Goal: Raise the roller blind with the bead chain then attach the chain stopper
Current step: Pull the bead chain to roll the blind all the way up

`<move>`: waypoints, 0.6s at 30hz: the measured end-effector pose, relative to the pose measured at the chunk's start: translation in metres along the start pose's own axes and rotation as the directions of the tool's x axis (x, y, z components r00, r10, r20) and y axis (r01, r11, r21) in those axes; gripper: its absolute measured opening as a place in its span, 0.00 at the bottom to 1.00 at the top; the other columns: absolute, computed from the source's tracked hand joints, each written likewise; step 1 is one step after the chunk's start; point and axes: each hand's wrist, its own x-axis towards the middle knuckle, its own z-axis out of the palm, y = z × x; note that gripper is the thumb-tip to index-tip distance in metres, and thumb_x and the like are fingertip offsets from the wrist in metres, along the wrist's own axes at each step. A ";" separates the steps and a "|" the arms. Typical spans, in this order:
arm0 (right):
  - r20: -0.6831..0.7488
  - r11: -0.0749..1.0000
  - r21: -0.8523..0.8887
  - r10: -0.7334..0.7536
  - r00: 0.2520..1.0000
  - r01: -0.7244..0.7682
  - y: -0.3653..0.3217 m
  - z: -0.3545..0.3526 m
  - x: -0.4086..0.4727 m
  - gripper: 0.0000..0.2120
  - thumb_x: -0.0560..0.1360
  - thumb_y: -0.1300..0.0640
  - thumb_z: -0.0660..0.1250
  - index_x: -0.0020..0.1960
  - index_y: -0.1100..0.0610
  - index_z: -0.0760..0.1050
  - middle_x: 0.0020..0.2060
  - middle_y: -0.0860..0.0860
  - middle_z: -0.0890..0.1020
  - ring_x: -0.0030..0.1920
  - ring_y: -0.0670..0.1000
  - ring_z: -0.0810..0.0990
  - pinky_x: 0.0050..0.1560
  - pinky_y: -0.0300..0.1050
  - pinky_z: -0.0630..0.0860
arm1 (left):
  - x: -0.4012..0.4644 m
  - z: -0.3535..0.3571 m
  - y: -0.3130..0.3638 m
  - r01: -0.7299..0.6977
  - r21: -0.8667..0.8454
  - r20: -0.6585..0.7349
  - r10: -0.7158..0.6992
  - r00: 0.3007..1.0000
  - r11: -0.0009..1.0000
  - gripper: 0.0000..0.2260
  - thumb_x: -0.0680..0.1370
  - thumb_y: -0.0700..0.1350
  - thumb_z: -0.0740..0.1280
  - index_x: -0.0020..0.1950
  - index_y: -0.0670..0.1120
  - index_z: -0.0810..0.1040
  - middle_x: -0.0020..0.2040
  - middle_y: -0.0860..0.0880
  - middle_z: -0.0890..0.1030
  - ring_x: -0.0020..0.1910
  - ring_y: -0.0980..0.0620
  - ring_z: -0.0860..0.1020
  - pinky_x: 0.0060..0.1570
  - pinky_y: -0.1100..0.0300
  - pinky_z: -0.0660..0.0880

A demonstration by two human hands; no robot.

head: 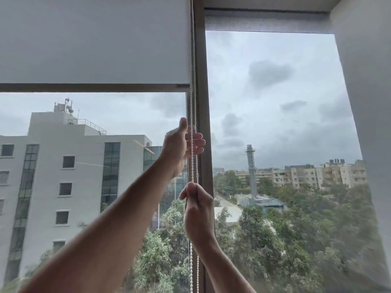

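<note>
A white roller blind [95, 43] covers the upper part of the left window; its bottom bar [91, 87] hangs about a third of the way down. The white bead chain [193, 106] runs as two strands down the blind's right edge, beside the window post. My left hand [179, 144] is raised with its thumb up and its fingers curled loosely around the strands; the grip looks slack. Just below, my right hand [197, 210] is a fist pinched on the chain. No chain stopper is visible.
The brown window post [204, 102] stands right behind the chain. A second blind [268, 23] on the right window is rolled nearly to the top. A white wall [364, 102] borders the right side. Outside lie buildings and trees.
</note>
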 end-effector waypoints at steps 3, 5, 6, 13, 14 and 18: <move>0.020 1.000 0.020 -0.006 1.000 0.005 0.005 -0.006 0.001 0.16 0.81 0.57 0.56 0.36 0.54 0.74 0.23 0.43 0.70 0.26 0.42 0.63 0.27 0.36 0.60 | 0.005 0.023 0.019 0.010 -0.030 -0.040 -0.011 0.999 1.000 0.17 0.85 0.48 0.55 0.48 0.41 0.79 0.27 0.51 0.71 0.22 0.57 0.67 0.21 0.65 0.62; 0.075 1.000 -0.003 -0.009 0.997 0.009 0.009 -0.010 0.007 0.16 0.79 0.53 0.56 0.36 0.54 0.74 0.22 0.42 0.69 0.25 0.42 0.62 0.26 0.38 0.59 | 0.006 0.033 0.018 -0.051 0.053 -0.136 0.058 0.989 0.997 0.18 0.85 0.47 0.56 0.40 0.45 0.78 0.26 0.51 0.68 0.22 0.55 0.64 0.23 0.64 0.59; 0.114 1.000 0.002 0.003 0.993 -0.003 0.012 -0.013 0.009 0.17 0.80 0.52 0.56 0.36 0.53 0.75 0.22 0.42 0.68 0.25 0.43 0.63 0.26 0.40 0.60 | 0.006 0.035 0.015 -0.091 0.096 -0.172 0.107 0.979 0.991 0.18 0.84 0.47 0.56 0.37 0.46 0.77 0.27 0.51 0.68 0.24 0.54 0.64 0.26 0.62 0.60; 0.326 0.944 0.056 0.291 0.899 -0.326 -0.003 -0.037 0.054 0.30 0.75 0.32 0.47 0.57 0.48 0.80 0.40 0.54 0.85 0.41 0.50 0.83 0.43 0.45 0.77 | 0.001 0.032 0.001 -0.207 0.219 -0.232 0.257 0.938 0.954 0.19 0.83 0.48 0.58 0.33 0.49 0.76 0.24 0.55 0.70 0.25 0.55 0.67 0.30 0.60 0.64; 0.299 0.948 0.032 0.292 0.909 -0.315 -0.010 -0.038 0.064 0.31 0.75 0.31 0.45 0.57 0.47 0.79 0.43 0.55 0.86 0.45 0.51 0.84 0.44 0.45 0.77 | -0.004 0.030 -0.006 -0.203 0.241 -0.231 0.259 0.938 0.949 0.20 0.83 0.48 0.58 0.32 0.49 0.76 0.23 0.57 0.71 0.24 0.56 0.69 0.29 0.61 0.66; 0.169 0.960 0.093 0.247 0.954 -0.264 -0.044 -0.035 0.103 0.27 0.81 0.37 0.50 0.57 0.54 0.81 0.46 0.54 0.87 0.43 0.48 0.86 0.37 0.42 0.79 | -0.026 0.026 -0.038 -0.201 0.225 -0.164 0.241 0.957 0.953 0.20 0.84 0.45 0.57 0.33 0.48 0.76 0.30 0.53 0.80 0.29 0.55 0.79 0.34 0.52 0.79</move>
